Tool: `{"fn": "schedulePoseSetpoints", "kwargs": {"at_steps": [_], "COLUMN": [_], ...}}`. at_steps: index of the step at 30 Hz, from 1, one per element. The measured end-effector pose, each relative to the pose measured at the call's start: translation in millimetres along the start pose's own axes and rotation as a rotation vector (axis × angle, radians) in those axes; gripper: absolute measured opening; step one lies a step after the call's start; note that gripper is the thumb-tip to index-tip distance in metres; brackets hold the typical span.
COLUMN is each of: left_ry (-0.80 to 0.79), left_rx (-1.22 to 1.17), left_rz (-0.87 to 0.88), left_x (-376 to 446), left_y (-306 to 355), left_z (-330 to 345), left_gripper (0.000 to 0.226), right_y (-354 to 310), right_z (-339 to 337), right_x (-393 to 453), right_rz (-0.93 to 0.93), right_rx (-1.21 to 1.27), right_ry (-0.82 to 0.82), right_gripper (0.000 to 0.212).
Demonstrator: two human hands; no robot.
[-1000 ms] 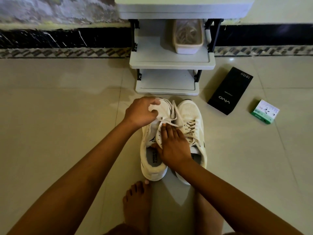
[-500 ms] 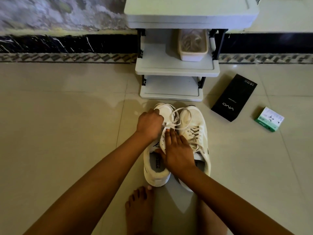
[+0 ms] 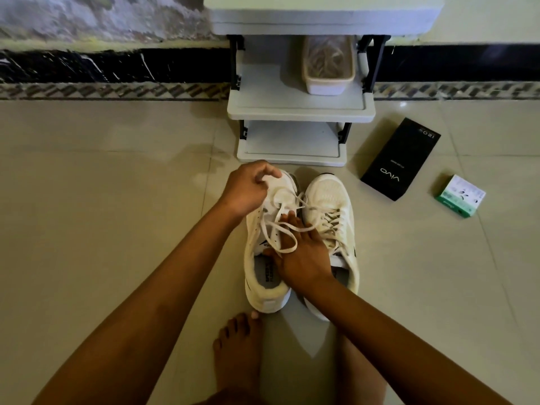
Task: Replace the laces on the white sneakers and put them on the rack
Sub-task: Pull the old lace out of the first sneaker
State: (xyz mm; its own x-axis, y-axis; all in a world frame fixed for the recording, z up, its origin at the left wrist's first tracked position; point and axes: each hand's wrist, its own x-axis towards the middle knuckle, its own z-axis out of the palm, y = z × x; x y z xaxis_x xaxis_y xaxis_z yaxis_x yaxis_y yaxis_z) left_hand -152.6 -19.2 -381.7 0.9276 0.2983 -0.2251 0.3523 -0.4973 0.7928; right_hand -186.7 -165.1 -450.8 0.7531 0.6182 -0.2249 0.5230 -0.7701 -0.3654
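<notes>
Left hand (image 3: 248, 190) pinches lace (image 3: 280, 226); right hand (image 3: 304, 258) flat.

A home, likely an entry or hallway corner. Glossy beige floor tiles (image 3: 102, 229) meet a wall with a black marble skirting (image 3: 117, 65) and a patterned border strip. A small white shoe rack (image 3: 301, 112) stands against the wall, beyond the fingers (image 3: 287, 226), which rest on a pair of white sneakers (image 3: 330, 200); a bare foot (image 3: 236, 346) rests on the floor.

Tiled floor (image 3: 117, 229) held two sneakers (image 3: 330, 206) side by side, rack (image 3: 292, 159), black box (image 3: 400, 159), green box (image 3: 460, 195), bare foot (image 3: 236, 352). Tub (image 3: 327, 86) sat on rack's middle shelf.
</notes>
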Motion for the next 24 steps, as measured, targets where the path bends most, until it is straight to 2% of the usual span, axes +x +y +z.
{"fn": "schedulePoseSetpoints", "kwargs": {"at_steps": [4, 7, 9, 11, 14, 17, 21, 24], "left_ry": [-0.059, -0.102, -0.099, -0.063, 0.012, -0.007, -0.049, 0.002], "left_rx": [0.225, 0.356, 0.357, 0.361, 0.430, 0.471, 0.419, 0.309], "left_rz": [-0.106, -0.210, -0.254, -0.258, -0.211, -0.170, -0.179, -0.164], "left_x": [-0.3, -6.4, -11.1, -13.4, -14.2, -13.1, -10.7, -13.4], "left_y": [-22.8, -34.2, -37.6, -39.6, -39.2, -39.4, -42.2, -46.0], "left_z": [-8.9, -0.6, 8.4, 16.9, 23.2, 26.7, 25.0, 18.8], "left_gripper": [0.031, 0.048, 0.050, 0.042, 0.029, 0.019, 0.021, 0.023], "right_y": [0.5, 0.0, 0.1, 0.3, 1.0, 0.7, 1.7, 2.0], "right_z": [0.4, 0.8, 0.4, 1.0, 2.3, 3.5, 4.9, 3.9], "right_x": [0.1, 0.2, 0.5, 0.5, 0.5, 0.6, 1.3, 1.5], "right_rz": [0.013, 0.011, 0.003, 0.004, 0.007, 0.016, 0.011, 0.002], "right_rx": [0.002, 0.003, -0.030, -0.055, -0.072, -0.080, -0.104, -0.126], "right_ry": [-0.004, 0.001, -0.007, -0.015, -0.016, -0.018, -0.027, -0.024], "right_gripper": [0.068, 0.067, 0.064, 0.064, 0.063, 0.065, 0.068, 0.073]}}
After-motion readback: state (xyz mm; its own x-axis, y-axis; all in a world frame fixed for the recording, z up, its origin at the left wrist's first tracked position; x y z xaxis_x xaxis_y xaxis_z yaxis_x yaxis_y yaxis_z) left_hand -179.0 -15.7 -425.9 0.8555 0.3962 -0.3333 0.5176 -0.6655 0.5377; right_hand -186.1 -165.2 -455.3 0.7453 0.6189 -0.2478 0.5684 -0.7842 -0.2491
